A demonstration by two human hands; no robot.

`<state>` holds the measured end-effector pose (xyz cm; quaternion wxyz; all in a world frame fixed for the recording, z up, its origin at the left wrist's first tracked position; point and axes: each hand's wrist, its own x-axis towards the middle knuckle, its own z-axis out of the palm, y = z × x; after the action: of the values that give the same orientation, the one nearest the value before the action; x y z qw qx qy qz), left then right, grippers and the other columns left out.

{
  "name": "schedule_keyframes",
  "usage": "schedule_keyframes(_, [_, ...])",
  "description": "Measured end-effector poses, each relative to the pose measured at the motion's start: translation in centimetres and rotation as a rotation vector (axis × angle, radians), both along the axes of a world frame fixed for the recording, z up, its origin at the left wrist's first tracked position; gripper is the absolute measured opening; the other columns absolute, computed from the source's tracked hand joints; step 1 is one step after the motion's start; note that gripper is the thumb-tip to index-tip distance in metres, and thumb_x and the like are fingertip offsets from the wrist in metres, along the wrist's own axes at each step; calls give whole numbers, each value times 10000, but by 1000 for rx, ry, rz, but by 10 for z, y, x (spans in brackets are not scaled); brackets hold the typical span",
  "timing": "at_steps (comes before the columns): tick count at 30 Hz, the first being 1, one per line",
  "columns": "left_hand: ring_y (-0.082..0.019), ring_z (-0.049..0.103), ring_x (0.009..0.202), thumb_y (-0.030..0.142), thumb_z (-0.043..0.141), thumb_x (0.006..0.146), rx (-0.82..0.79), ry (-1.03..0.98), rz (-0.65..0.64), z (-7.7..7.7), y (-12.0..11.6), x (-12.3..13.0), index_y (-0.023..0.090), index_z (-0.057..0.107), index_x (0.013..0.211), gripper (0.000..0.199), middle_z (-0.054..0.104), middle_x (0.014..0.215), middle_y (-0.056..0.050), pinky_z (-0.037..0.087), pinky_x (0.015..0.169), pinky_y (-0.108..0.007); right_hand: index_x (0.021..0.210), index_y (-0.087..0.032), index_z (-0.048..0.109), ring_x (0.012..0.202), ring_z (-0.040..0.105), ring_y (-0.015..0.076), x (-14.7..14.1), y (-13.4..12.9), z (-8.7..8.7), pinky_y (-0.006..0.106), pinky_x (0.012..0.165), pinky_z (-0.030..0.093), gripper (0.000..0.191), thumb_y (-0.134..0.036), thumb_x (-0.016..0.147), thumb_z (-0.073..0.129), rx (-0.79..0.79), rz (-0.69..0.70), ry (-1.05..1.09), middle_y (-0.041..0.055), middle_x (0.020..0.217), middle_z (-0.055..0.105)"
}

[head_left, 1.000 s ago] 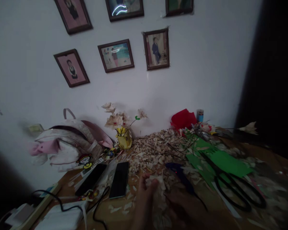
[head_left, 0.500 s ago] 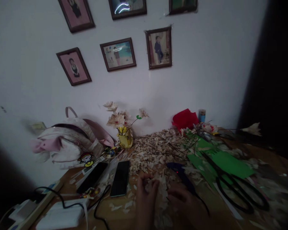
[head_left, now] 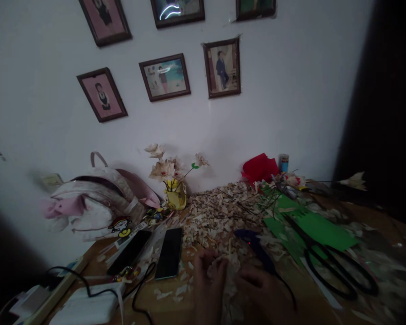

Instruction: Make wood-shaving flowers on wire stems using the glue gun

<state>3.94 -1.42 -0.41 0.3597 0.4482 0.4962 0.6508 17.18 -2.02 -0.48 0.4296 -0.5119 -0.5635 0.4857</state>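
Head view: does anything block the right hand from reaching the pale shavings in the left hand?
Nothing visible does. Only loose pale shavings lie between the left hand and the right hand. The dark blue corded tool lies beyond the right hand, outside that gap.

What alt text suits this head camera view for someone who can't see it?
A person's left hand and right hand touch a heap of pale wood shavings on a wooden table, near a black phone, green paper and black scissors, below framed photos.

scissors (head_left: 309, 253) lie right of the shavings (head_left: 219, 216)
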Motion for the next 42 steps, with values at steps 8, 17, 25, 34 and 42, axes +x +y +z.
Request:
schedule_keyframes(8, [-155,570,694,316,728,598,7,17,17,-5,-1,1,218,492,694,274,557,699,20,458,665,-262,518,-200,533,615,511,168,-3,-2,-2,261,586,411,212,-396,598,532,-2,-45,-36,-10,575,492])
schedule_keyframes(17, [-154,546,674,391,679,654,-39,25,-63,3,-4,2,205,544,756,251,577,695,5,435,616,-239,575,-210,538,649,542,200,-2,0,-5,292,611,430,201,-397,604,469,52,-117,-141,35,626,572])
schedule_keyframes(25, [-127,522,596,334,683,617,-67,-40,-75,2,-1,5,212,514,733,238,557,678,27,415,551,-218,592,-202,572,662,565,212,0,2,-9,310,637,439,223,-402,603,474,78,-165,-140,43,647,612])
schedule_keyframes(34, [-146,547,663,296,672,622,-89,-7,-88,4,-1,5,212,512,710,201,549,703,26,431,609,-234,546,-205,556,603,553,187,-2,2,-13,290,590,435,179,-353,626,493,115,-211,-139,18,584,576])
schedule_keyframes(42, [-126,530,629,279,649,671,-45,-25,-42,0,-2,6,216,504,754,179,551,701,33,410,577,-217,642,-193,696,740,615,243,7,5,-18,327,680,470,260,-401,627,541,90,-123,-26,73,723,694])
